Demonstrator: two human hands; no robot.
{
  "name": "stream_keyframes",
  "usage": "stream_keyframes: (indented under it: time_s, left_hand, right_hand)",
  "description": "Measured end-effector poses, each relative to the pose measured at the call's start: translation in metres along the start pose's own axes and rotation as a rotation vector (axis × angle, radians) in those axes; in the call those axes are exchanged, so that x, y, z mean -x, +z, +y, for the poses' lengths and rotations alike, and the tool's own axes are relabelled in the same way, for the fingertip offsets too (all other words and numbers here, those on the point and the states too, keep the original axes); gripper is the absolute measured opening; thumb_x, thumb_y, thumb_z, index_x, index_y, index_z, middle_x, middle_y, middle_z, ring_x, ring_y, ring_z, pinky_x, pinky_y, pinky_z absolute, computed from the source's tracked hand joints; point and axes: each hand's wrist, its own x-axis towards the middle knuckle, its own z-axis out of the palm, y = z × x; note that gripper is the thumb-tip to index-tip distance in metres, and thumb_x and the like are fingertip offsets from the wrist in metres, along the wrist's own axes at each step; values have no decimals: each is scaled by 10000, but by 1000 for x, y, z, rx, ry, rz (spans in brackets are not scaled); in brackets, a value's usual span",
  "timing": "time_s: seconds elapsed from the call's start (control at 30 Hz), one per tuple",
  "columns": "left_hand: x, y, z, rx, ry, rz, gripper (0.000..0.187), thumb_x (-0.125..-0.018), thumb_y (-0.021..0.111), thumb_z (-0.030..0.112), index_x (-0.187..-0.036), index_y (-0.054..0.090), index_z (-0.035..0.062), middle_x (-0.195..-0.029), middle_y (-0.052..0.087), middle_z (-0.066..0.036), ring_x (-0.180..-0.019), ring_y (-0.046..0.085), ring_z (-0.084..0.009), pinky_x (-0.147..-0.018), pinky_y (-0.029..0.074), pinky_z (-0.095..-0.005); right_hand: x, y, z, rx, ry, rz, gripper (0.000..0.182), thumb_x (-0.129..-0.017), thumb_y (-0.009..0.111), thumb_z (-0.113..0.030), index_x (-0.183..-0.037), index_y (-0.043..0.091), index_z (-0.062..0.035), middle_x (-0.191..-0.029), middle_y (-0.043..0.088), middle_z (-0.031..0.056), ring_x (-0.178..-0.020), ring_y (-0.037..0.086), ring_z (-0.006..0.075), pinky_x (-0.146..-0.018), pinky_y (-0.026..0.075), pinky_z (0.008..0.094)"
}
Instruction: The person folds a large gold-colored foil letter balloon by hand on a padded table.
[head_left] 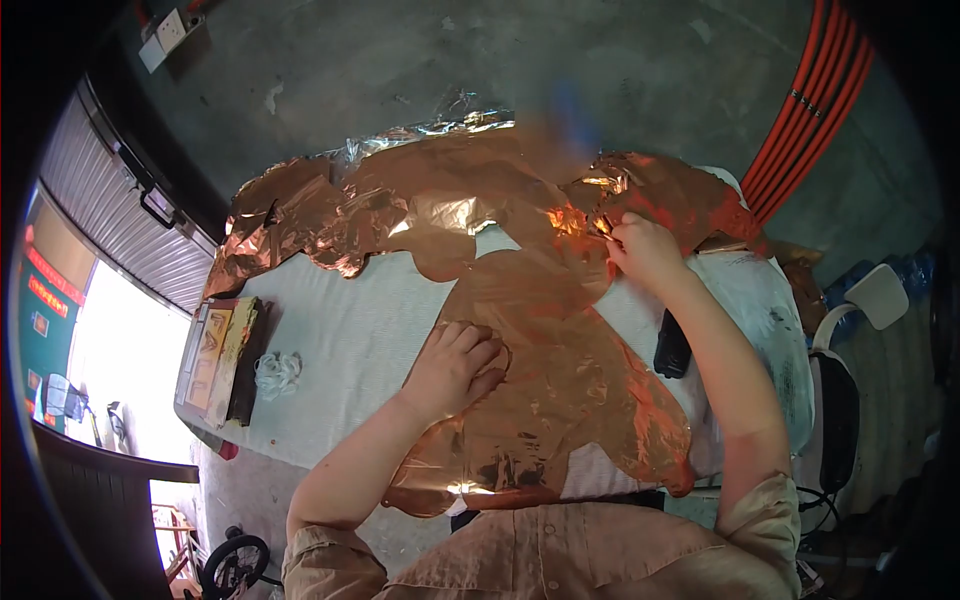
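A copper-coloured foil balloon (560, 370), flat and wrinkled with rounded, lobed edges, stretches across the table toward my body. More shiny copper foil (440, 170) is spread along the table's far side, meeting it near the middle. My left hand (455, 370) lies over the nearer foil's left part, its fingers curled in on the material. Farther out to the right, my right hand (645, 250) pinches a crumpled bit of foil between thumb and fingers. A black object (673, 345) lies beneath my right forearm.
White cloth (350, 320) covers the table. On its left stand a box-like stack (225, 360) and a tangle of white string (278, 373). Orange-red pipes (820, 100) run up the wall at right, above a chair (880, 295). A blue blur (572, 120) shows beyond the foil.
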Motion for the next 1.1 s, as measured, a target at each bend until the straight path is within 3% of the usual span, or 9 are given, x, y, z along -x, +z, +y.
stream_keyframes:
  time_s: [0.17, 0.33, 0.47, 0.6, 0.77, 0.87, 0.93, 1.0, 1.1]
  left_hand:
    - [0, -1, 0, -4, -2, -20, 364, -758, 670, 211, -1088, 603, 74, -1103, 542, -73, -1008, 490, -273, -899, 390, -376]
    - [-1, -4, 3, 51, -93, -31, 415, -754, 677, 228, -1127, 583, 74, -1112, 538, -85, -1015, 488, -281, -906, 386, -383]
    - [-4, -6, 6, 63, -75, 42, 379, -751, 682, 222, -1090, 602, 74, -1102, 546, -88, -1016, 491, -277, -893, 395, -384]
    - [-2, -7, 2, 59, -16, -33, 307, -744, 689, 213, -1007, 632, 65, -1072, 565, -88, -994, 509, -287, -881, 411, -397]
    - [-5, -12, 4, 40, 59, 27, 292, -743, 691, 213, -982, 636, 55, -1062, 583, -74, -990, 524, -286, -866, 435, -402]
    - [-19, -46, 35, -119, 103, -4, 301, -751, 682, 200, -1002, 630, 42, -1051, 607, -83, -986, 552, -289, -830, 461, -395]
    - [-42, -64, 45, -100, 24, -346, 338, -755, 674, 197, -1043, 619, 30, -1034, 625, -112, -978, 578, -310, -816, 473, -399]
    - [-70, -59, 43, -53, 40, -395, 368, -771, 654, 240, -1087, 603, 59, -1034, 620, -121, -985, 580, -315, -817, 481, -405]
    - [-86, -44, 31, -50, 61, -472, 413, -794, 628, 307, -1142, 578, 91, -1014, 618, -128, -985, 587, -322, -820, 488, -421]
  right_hand:
    - [-6, 4, 17, -176, -57, 52, 184, -782, 606, -164, -702, 632, 0, -751, 595, 142, -728, 617, 300, -647, 489, 414]
    - [-15, 8, 28, -768, 230, -32, 205, -690, 725, -88, -630, 548, -2, -592, 517, 36, -552, 482, 108, -522, 395, 302]
    - [-20, 13, 36, -945, 336, 10, 345, -662, 784, -117, -554, 458, -78, -553, 460, -39, -512, 415, 55, -455, 321, 261]
    - [-20, 11, 41, -1210, 477, -82, 282, -766, 745, -156, -627, 505, -108, -619, 495, -57, -556, 418, 17, -483, 320, 213]
    - [-18, 9, 46, -1140, 379, 29, 226, -792, 711, -175, -675, 540, -82, -649, 503, -57, -593, 430, 22, -520, 335, 212]
    - [-16, 9, 51, -934, 232, 80, 133, -720, 671, -82, -753, 588, 16, -667, 569, 24, -645, 522, 89, -601, 439, 264]
    - [-17, 9, 54, -894, 154, 90, 137, -716, 664, -66, -798, 593, 16, -703, 586, 42, -675, 536, 99, -626, 447, 263]
    - [-18, 14, 51, -878, 93, 173, 259, -708, 641, -34, -957, 584, 10, -839, 631, 108, -789, 603, 194, -713, 478, 308]
    - [-14, 29, 43, -767, 151, 404, 310, -740, 643, -28, -1038, 563, 3, -945, 632, 84, -897, 619, 202, -787, 481, 320]
